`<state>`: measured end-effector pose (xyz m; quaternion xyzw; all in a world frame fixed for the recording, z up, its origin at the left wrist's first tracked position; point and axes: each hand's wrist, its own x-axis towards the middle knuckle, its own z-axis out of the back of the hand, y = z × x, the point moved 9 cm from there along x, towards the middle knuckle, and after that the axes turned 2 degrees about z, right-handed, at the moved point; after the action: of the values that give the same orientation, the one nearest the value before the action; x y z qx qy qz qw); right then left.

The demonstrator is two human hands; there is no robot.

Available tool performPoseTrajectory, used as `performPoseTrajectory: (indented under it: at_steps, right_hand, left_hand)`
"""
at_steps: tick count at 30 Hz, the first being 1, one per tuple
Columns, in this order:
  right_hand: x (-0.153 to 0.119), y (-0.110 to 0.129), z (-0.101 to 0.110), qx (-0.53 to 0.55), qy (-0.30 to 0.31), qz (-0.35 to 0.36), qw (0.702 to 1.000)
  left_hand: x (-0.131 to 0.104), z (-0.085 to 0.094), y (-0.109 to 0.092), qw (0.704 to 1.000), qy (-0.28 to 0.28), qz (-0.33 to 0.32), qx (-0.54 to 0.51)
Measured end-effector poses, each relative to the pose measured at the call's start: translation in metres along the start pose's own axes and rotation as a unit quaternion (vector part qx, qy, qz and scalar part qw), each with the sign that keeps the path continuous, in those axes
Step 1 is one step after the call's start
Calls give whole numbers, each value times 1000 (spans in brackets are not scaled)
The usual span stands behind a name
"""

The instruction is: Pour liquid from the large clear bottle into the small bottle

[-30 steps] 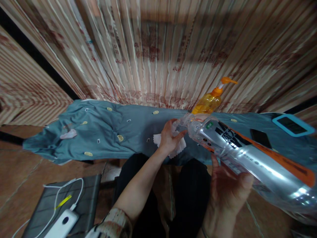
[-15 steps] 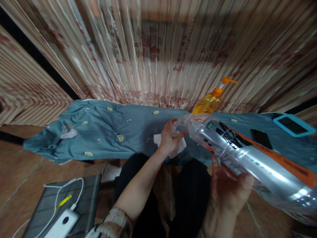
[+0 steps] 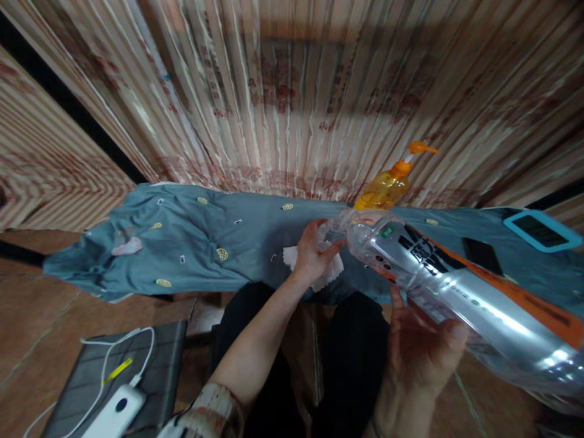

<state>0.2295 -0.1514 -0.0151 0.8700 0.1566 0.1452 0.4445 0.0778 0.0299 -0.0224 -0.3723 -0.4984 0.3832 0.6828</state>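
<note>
A large clear plastic bottle (image 3: 438, 274) with a silver and orange label lies tilted across the right side of the view, its narrow end toward the middle. My left hand (image 3: 314, 255) is closed around that narrow clear end; whether a cap is there I cannot tell. Under the body of the bottle, my right hand (image 3: 420, 347) grips it from below, thumb on the near side, some fingers hidden behind it. A white scalloped-edge tissue (image 3: 329, 277) lies on the cloth beneath my left hand. Just behind the bottle's narrow end stands a yellow pump bottle (image 3: 383, 188) with an orange top.
A grey-blue patterned cloth (image 3: 250, 237) covers the narrow table. On its right are a black phone (image 3: 481, 255) and a light-blue framed device (image 3: 542, 231); a small pinkish item (image 3: 128, 246) lies left. A white power bank (image 3: 114, 413) with a cable rests on a dark stool (image 3: 159, 365). Pleated curtain (image 3: 292, 140) hangs behind.
</note>
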Motion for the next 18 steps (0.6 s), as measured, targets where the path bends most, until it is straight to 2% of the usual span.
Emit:
performPoseTrajectory:
  at_steps: [18]
  right_hand:
    - [-1,2,-4,-4,10,2,1000]
  left_hand:
    - [0,-1,1,1000,-4,-4,-8]
